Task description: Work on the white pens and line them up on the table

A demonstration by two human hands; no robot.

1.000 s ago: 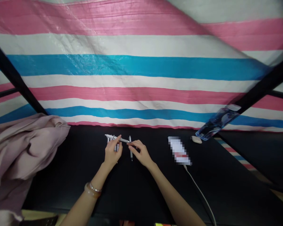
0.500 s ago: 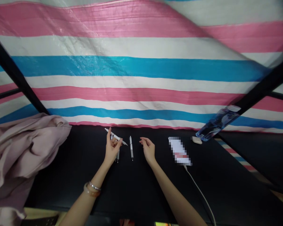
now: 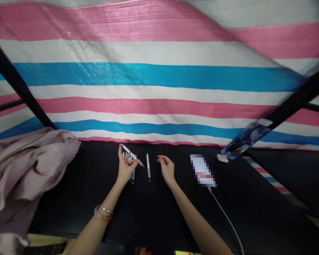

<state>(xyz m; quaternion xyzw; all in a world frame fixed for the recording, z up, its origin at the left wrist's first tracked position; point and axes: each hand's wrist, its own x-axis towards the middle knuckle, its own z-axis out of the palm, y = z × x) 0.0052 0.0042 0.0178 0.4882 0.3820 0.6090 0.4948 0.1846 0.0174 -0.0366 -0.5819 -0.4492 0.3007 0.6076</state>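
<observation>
My left hand (image 3: 125, 170) is closed in a pinch on a white pen (image 3: 131, 152), which tilts with its tip down to the right. Beneath that hand lie other white-and-grey pens (image 3: 133, 176), partly hidden by the fingers. A single pen (image 3: 148, 167) lies lengthwise on the black tabletop (image 3: 149, 212) between my hands. To its right, my right hand (image 3: 168, 170) rests on its side, loosely curled, fingers slightly apart and nothing visible in them.
A phone (image 3: 202, 170) with a blurred screen and a white cable (image 3: 224, 210) lies to the right. Behind it are a small white case (image 3: 222, 158) and a tilted clear bottle (image 3: 246, 139). Pinkish cloth (image 3: 29, 170) is heaped at the left. A striped sheet (image 3: 149, 78) hangs behind.
The pen in my left hand has shifted slightly right, and my left fingers have moved a little with it. My right hand has stayed in place.
</observation>
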